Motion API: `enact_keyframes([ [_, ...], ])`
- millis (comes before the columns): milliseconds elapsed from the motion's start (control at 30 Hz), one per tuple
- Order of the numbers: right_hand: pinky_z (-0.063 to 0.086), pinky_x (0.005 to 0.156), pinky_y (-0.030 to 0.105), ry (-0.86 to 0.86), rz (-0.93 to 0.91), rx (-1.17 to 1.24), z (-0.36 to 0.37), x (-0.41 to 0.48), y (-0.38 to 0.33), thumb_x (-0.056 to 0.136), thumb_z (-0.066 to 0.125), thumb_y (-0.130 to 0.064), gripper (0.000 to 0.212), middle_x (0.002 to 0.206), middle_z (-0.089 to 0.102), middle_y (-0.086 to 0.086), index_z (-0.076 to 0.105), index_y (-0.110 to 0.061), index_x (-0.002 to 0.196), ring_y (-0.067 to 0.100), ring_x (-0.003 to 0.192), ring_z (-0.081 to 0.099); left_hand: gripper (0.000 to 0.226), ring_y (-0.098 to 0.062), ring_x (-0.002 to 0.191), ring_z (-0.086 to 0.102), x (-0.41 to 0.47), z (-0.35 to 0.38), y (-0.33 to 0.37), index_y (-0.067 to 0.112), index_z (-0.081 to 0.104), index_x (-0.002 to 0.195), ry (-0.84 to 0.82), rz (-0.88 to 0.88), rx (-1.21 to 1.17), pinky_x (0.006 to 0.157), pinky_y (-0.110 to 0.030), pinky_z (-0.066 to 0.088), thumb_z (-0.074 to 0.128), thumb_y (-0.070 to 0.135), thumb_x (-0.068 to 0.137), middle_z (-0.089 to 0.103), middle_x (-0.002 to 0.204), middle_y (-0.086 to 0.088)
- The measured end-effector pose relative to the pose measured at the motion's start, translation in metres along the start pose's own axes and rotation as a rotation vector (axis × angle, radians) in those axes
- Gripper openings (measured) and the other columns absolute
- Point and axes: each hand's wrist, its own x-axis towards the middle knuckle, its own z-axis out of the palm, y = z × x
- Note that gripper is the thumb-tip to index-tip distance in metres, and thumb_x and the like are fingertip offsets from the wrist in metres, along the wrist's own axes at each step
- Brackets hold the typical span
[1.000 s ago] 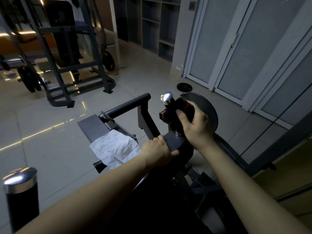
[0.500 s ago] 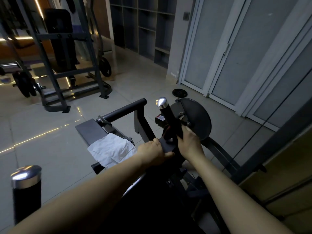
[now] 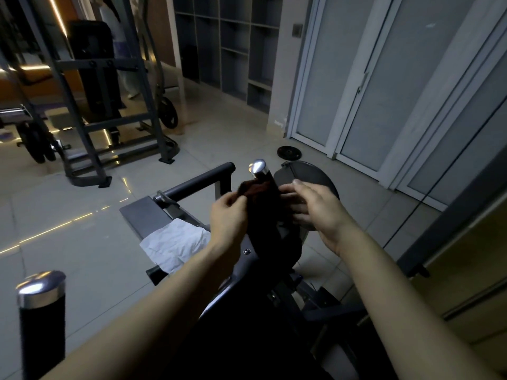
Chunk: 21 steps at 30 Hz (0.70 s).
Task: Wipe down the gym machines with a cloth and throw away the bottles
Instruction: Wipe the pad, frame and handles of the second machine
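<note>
Wiping step (head view): the dark cloth (image 3: 256, 189) lies against the upright handle (image 3: 259, 167) of the gym machine (image 3: 248, 252), just below its chrome cap. I judge that the person is arranging the cloth to rub this handle.
How to do it well: it seems best to wrap the cloth fully around the post, close one hand over it and pull down the whole length with a small twist, so that no side is missed.
Left hand (image 3: 227, 215): its grip is narrow; thumb and fingers pinch the left edge of the dark cloth.
Right hand (image 3: 315, 212): its grip is wide, with the fingers straight beside the right side of the cloth. Whether they touch it I cannot tell, because the light is low.
White sheet (image 3: 175, 242): it lies crumpled on the grey pad (image 3: 142, 215), left of the hands, and no hand touches it.
Bottles: none is visible here.
Second handle (image 3: 41, 292): it stands at the lower left, well apart from both hands.
</note>
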Motion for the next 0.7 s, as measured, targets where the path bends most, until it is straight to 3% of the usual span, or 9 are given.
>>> enact_keyframes([
  [67, 0.058, 0.066, 0.025, 0.104, -0.017, -0.082, -0.002, 0.01, 0.011, 0.106, 0.044, -0.019, 0.025, 0.1, 0.068, 0.005, 0.065, -0.01, 0.115, 0.012, 0.082, 0.069, 0.016, -0.029, 0.078, 0.062, 0.005, -0.006, 0.006, 0.012, 0.069, 0.094, 0.121, 0.024, -0.075, 0.068, -0.039, 0.047, 0.056, 0.015, 0.086, 0.068, 0.087, -0.016],
  [167, 0.056, 0.091, 0.035, 0.104, 0.025, -0.238, -0.002, 0.029, 0.037, 0.102, 0.05, -0.017, 0.032, 0.108, 0.065, -0.005, 0.058, -0.02, 0.133, 0.012, 0.099, 0.065, 0.021, -0.029, 0.065, 0.058, 0.002, 0.007, 0.018, 0.009, 0.065, 0.103, 0.037, -0.014, -0.205, 0.059, -0.035, 0.045, 0.054, 0.01, 0.085, 0.063, 0.08, -0.02],
  [267, 0.05, 0.103, 0.042, 0.133, 0.061, -0.218, 0.0, 0.037, 0.053, 0.101, 0.052, -0.02, 0.034, 0.117, 0.067, -0.006, 0.06, -0.026, 0.133, 0.013, 0.109, 0.064, 0.055, -0.025, 0.063, 0.052, 0.008, 0.025, 0.016, 0.003, 0.058, 0.11, -0.113, 0.019, -0.239, 0.054, -0.03, 0.041, 0.064, 0.029, 0.063, 0.056, 0.081, -0.017],
  [367, 0.051, 0.102, 0.046, 0.15, 0.039, -0.21, 0.0, 0.035, 0.058, 0.091, 0.05, -0.013, 0.038, 0.11, 0.073, -0.007, 0.071, -0.035, 0.115, 0.014, 0.109, 0.066, 0.047, -0.029, 0.076, 0.061, 0.016, 0.039, 0.008, 0.0, 0.049, 0.112, -0.111, 0.067, -0.062, 0.053, -0.031, 0.051, 0.065, 0.016, 0.071, 0.06, 0.092, -0.02],
  [433, 0.052, 0.1, 0.046, 0.162, 0.012, -0.231, 0.0, 0.034, 0.06, 0.077, 0.047, -0.012, 0.045, 0.101, 0.075, -0.009, 0.073, -0.039, 0.101, 0.015, 0.106, 0.067, 0.045, -0.03, 0.089, 0.068, 0.02, 0.045, 0.001, 0.019, 0.045, 0.114, -0.098, 0.159, 0.075, 0.067, -0.04, 0.062, 0.068, 0.017, 0.075, 0.064, 0.102, -0.015],
  [500, 0.052, 0.1, 0.046, 0.151, -0.006, -0.243, 0.0, 0.036, 0.064, 0.075, 0.046, -0.01, 0.049, 0.105, 0.074, -0.01, 0.073, -0.034, 0.109, 0.014, 0.107, 0.066, 0.05, -0.031, 0.094, 0.07, 0.025, 0.045, -0.005, 0.025, 0.048, 0.119, -0.117, 0.248, 0.194, 0.077, -0.053, 0.062, 0.067, 0.026, 0.074, 0.068, 0.103, -0.011],
  [567, 0.05, 0.103, 0.043, 0.163, -0.013, -0.246, -0.001, 0.039, 0.066, 0.086, 0.049, -0.007, 0.046, 0.117, 0.071, -0.009, 0.069, -0.028, 0.122, 0.013, 0.114, 0.064, 0.036, -0.025, 0.091, 0.071, 0.031, 0.042, -0.015, 0.021, 0.057, 0.116, -0.141, 0.244, 0.312, 0.08, -0.053, 0.061, 0.063, 0.029, 0.08, 0.071, 0.099, -0.006],
  [633, 0.047, 0.107, 0.036, 0.175, -0.015, -0.247, -0.002, 0.041, 0.069, 0.095, 0.051, -0.007, 0.043, 0.129, 0.066, -0.006, 0.064, -0.026, 0.132, 0.012, 0.12, 0.06, 0.022, -0.023, 0.088, 0.07, 0.03, 0.038, -0.027, 0.018, 0.06, 0.105, -0.166, 0.207, 0.447, 0.078, -0.049, 0.059, 0.06, 0.031, 0.087, 0.071, 0.097, -0.001],
  [700, 0.044, 0.108, 0.031, 0.164, -0.026, -0.262, -0.003, 0.043, 0.071, 0.098, 0.05, -0.007, 0.042, 0.133, 0.062, -0.005, 0.061, -0.024, 0.135, 0.013, 0.124, 0.056, 0.015, -0.023, 0.089, 0.064, 0.026, 0.035, -0.044, 0.017, 0.055, 0.106, -0.23, 0.224, 0.659, 0.073, -0.033, 0.05, 0.058, 0.028, 0.096, 0.064, 0.099, 0.004],
])
